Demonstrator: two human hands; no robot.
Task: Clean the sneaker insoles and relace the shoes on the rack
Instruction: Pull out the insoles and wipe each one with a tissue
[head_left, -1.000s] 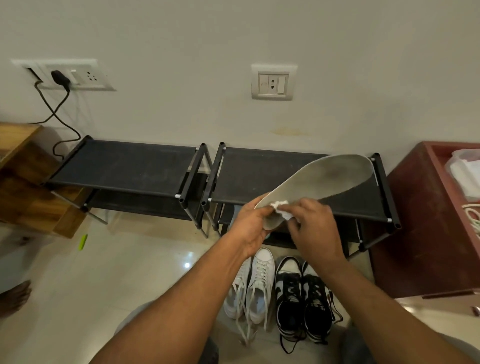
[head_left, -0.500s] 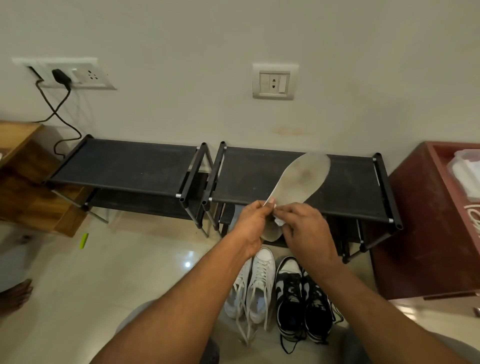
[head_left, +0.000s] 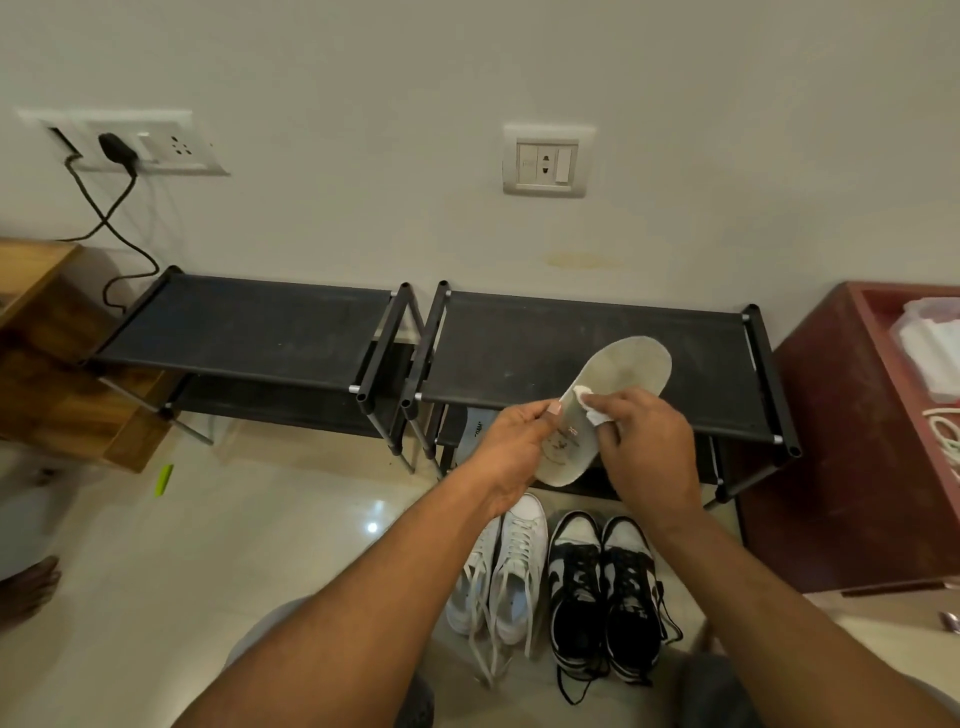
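My left hand (head_left: 511, 447) grips a grey, dirt-stained insole (head_left: 621, 371) by its left edge near the heel, holding it up in front of the right black shoe rack (head_left: 519, 332). My right hand (head_left: 644, 441) pinches a small white wipe (head_left: 589, 405) and presses it on the middle of the insole. On the floor below stand a pair of white sneakers (head_left: 511, 571) with loose laces and a pair of black-and-white sneakers (head_left: 605, 587). Another insole (head_left: 475, 434) lies on the rack's lower shelf, partly hidden behind my left hand.
A second black rack (head_left: 249, 322) stands to the left. A wooden cabinet (head_left: 47, 353) is at far left, a red-brown cabinet (head_left: 852, 441) with white items at right. A charger cable (head_left: 111, 218) hangs from the wall socket. A green item (head_left: 163, 479) lies on the tiles.
The insole has swung from pointing far right to a steeper, shorter-looking angle. My right hand with the wipe has moved from the heel end up to the insole's middle.
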